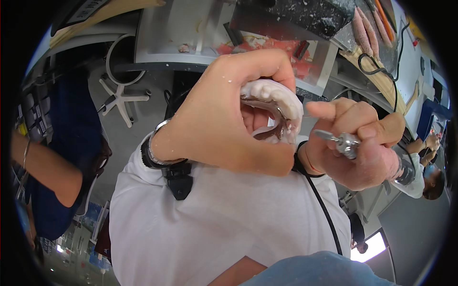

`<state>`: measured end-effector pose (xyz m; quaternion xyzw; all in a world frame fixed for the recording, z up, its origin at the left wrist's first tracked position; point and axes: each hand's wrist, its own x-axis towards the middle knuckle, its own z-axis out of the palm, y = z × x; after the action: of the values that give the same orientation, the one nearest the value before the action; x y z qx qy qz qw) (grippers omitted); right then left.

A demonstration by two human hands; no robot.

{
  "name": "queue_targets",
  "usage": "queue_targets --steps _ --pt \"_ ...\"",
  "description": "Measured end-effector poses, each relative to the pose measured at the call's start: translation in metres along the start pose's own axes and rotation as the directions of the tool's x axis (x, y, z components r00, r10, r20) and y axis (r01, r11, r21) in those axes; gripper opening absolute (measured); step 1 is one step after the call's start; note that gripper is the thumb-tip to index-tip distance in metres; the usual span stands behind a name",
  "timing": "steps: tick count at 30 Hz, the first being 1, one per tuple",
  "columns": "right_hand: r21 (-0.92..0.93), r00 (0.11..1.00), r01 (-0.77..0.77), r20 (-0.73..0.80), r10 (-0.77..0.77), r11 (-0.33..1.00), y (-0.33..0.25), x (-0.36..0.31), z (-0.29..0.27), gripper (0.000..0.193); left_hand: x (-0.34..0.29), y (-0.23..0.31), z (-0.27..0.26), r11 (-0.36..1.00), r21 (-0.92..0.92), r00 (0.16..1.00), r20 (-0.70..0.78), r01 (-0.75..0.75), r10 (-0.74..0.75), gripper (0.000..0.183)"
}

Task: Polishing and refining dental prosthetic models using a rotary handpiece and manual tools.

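Observation:
My left hand (214,114) is wrapped around a whitish, horseshoe-shaped dental cast (272,90) with a row of teeth. Along the inner curve of the arch runs a shiny metal framework (282,112). The thumb and curled fingers cover part of the cast's outer side. Close by on the right, my right hand (362,124) is closed around a metal rotary handpiece (349,146). A small flat tip (325,135) on the handpiece points toward the cast, with a gap between them. The handpiece's rear end shows past the heel of the hand.
Beyond my hands is a bench drawer (167,55) with red scraps (305,66). A dusty black box (291,16) sits above it, beside pink sticks (365,31) and a black cable (396,81). Other people are at the left and far right, near a wheeled stool base (121,100).

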<state>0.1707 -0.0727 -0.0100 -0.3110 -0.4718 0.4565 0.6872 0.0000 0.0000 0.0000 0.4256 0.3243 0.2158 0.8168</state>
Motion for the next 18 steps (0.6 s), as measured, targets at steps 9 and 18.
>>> queue_targets --steps 9,18 --pt "-0.027 0.941 0.207 -0.267 -0.207 0.978 0.031 0.012 0.004 0.019 -0.014 -0.001 -0.037 0.987 -0.102 0.989 0.063 -0.125 0.132 0.045" --pt "-0.242 0.999 0.054 0.019 -0.051 0.969 0.018 -0.011 -0.033 0.044 0.003 -0.028 -0.021 0.923 -0.052 0.91 0.159 -0.38 0.383 0.029"
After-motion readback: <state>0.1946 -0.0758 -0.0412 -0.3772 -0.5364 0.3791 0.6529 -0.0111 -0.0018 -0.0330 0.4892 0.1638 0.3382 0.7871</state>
